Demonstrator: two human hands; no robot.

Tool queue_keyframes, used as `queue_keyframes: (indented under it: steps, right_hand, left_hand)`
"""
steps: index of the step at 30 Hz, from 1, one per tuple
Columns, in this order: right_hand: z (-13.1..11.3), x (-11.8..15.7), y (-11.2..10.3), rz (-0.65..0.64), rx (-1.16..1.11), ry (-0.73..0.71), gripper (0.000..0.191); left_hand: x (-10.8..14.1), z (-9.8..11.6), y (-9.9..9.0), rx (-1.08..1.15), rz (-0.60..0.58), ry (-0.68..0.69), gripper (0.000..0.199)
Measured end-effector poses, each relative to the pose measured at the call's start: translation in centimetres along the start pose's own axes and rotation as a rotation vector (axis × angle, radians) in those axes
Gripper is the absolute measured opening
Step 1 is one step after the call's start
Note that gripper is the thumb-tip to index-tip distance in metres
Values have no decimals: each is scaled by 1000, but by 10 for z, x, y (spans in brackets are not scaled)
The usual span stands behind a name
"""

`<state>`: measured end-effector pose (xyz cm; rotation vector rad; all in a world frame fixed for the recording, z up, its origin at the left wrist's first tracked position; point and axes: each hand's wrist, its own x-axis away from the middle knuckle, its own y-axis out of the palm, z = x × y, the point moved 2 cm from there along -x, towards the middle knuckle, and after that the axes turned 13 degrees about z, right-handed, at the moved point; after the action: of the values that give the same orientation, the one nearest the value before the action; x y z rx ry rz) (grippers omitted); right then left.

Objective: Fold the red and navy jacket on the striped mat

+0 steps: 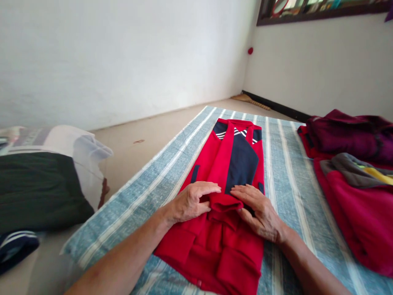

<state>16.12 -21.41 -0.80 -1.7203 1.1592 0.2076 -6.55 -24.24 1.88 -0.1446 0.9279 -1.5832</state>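
Observation:
A red and navy shirt (pixel 211 164) lies folded flat, its collar (pixel 235 125) pointing away from me, on a blue-and-white striped mat (pixel 287 184). Its lower part is folded into overlapping layers. My left hand (pixel 192 201) rests palm down on the red cloth, fingertips reaching a thick folded red band (pixel 222 203). My right hand (pixel 258 211) lies flat on the other side of that band, with its fingertips close to those of my left hand. Neither hand grips the cloth. The fabric beneath both palms is hidden.
A maroon cloth bundle (pixel 350 137) and a red garment with grey and yellow parts (pixel 359 213) lie on the mat's right side. A pillow (pixel 80 155) and dark cloth (pixel 37 192) lie left of the mat. White walls stand beyond the bare floor (pixel 147 143).

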Motion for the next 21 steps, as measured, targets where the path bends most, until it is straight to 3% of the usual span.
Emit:
queue_keyframes:
  steps: [4, 7, 10, 14, 21]
  right_hand:
    - [-2, 1, 1, 19, 40, -61, 44]
    - [-5, 0, 1, 123, 89, -82, 46]
    - [-9, -1, 1, 220, 145, -138, 37]
    - [-16, -3, 0, 250, 159, -227, 27]
    - [-23, -5, -1, 231, 114, -228, 27]
  left_hand:
    - [1, -5, 1, 27, 3, 53, 28]
    - [1, -5, 0, 27, 2, 62, 28]
    - [2, -4, -1, 23, 5, 67, 27]
    - [2, -3, -1, 18, 38, 81, 24]
    - [3, -3, -2, 27, 42, 101, 23]
